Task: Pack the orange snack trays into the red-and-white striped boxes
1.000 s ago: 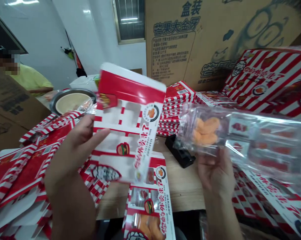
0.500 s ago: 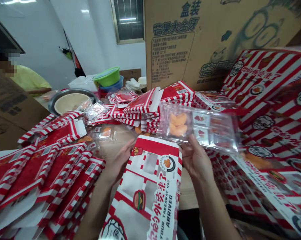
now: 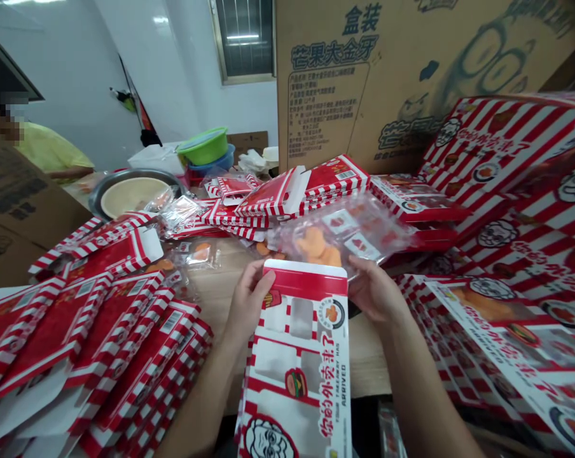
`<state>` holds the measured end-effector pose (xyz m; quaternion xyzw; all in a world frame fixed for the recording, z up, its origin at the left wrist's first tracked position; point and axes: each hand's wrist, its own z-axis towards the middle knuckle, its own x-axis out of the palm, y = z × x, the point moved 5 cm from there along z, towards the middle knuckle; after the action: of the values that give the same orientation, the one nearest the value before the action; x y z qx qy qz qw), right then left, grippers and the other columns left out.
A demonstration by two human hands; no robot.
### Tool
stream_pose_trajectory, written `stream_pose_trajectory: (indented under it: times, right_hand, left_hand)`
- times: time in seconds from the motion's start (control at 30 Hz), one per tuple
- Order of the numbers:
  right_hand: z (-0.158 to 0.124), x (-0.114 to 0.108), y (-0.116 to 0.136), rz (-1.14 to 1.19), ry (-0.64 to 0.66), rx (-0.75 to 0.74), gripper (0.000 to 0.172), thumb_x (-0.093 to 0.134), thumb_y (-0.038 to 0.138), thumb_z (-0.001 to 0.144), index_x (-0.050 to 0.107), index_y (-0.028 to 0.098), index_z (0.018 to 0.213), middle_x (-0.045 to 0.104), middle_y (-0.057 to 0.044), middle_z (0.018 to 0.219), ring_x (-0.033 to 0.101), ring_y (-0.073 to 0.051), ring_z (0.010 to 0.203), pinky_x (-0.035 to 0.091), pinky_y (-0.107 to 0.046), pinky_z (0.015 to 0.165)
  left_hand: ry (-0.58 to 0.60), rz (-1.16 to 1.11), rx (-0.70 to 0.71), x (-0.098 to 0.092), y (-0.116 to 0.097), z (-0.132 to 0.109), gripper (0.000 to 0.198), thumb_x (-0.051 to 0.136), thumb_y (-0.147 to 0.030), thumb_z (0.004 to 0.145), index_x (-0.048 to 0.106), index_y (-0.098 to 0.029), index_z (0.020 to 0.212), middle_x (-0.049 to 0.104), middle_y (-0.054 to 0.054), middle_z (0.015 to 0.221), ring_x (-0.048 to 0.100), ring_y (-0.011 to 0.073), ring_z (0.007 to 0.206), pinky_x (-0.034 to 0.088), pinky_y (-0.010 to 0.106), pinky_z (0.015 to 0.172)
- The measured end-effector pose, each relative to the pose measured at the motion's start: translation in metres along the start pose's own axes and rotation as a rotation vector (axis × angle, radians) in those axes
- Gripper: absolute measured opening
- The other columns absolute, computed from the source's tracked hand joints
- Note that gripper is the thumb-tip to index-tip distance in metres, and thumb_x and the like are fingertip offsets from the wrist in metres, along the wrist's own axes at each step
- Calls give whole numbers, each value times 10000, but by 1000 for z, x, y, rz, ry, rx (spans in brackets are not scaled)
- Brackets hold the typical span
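Note:
My left hand (image 3: 246, 299) grips the upper left edge of a flat red-and-white striped cardboard takeaway carton (image 3: 297, 375), which has die-cut windows and a burger print. My right hand (image 3: 376, 291) is at the carton's upper right corner, its fingers under a transparent plastic tray pack (image 3: 339, 235) holding orange sweets. The pack lies tilted just behind the carton's top end, and its lower edge is hidden there.
Stacks of flat cartons cover the wooden table (image 3: 215, 286) at left and right. Loose sweet packs (image 3: 201, 253) lie ahead. Behind stand a large cardboard box (image 3: 364, 83), a metal basin (image 3: 132, 196) and green and blue bowls (image 3: 204, 146). A person in a yellow shirt (image 3: 49, 149) sits far left.
The plastic pack has moved left and down to the carton's top end. The carton has gone from raised and tilted to lower and nearly upright, with both hands closer together at its top.

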<state>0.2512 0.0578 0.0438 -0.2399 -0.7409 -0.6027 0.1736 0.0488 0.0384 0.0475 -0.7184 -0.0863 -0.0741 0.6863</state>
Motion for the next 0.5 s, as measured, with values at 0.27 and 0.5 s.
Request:
stream_pose_trajectory:
  times: [0.27,0.5]
  right_hand:
    - [1,7,1,-191,207,101,311,682,223,497,698,161,801,737,-38,763,681,-240,655,538,-347,634]
    - [11,15,20,-195,87,-227,389,754,321,612,655,236,979,714,-23,953,670,-226,839,533,-352,733]
  left_hand:
    - [-13,49,-21,-12,4,-8,256,657,-419,701,584,-206,824,638,-39,682,585,118,583,456,197,536]
    - [370,240,-69,-5,-14,4,220,642,-386,709,683,-172,740,681,12,723,614,178,692,481,253,620]
